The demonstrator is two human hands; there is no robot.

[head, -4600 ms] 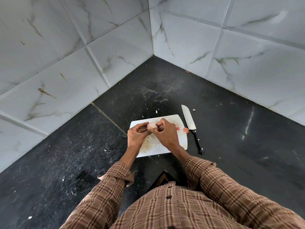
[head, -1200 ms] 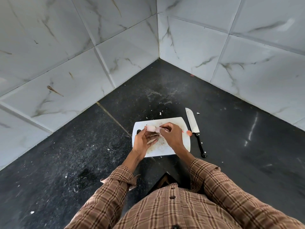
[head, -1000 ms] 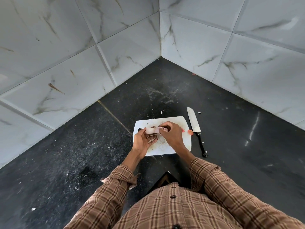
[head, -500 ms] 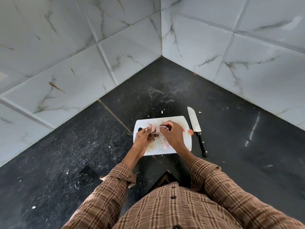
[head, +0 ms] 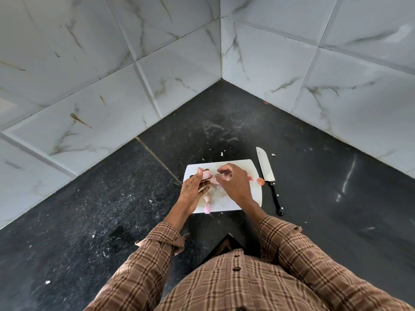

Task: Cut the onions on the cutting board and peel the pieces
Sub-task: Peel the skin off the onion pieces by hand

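Note:
A white cutting board (head: 235, 205) lies on the black counter. My left hand (head: 193, 191) holds a pale pink onion piece (head: 207, 175) between thumb and fingers above the board's left part. My right hand (head: 233, 182) hovers just right of it, fingertips pinched on a thin bit of onion skin (head: 225, 175). Loose pink onion pieces (head: 207, 204) lie on the board near its front edge, and a reddish scrap (head: 261, 181) sits at the board's right edge.
A knife (head: 268, 176) with a black handle lies on the counter right of the board, blade pointing away from me. White marble-tiled walls (head: 157, 86) meet in a corner behind. The counter (head: 112, 198) carries specks of peel and dust.
My hands have drawn slightly apart, the right one pulling skin off the piece in the left. More pink pieces now lie at the board's front edge.

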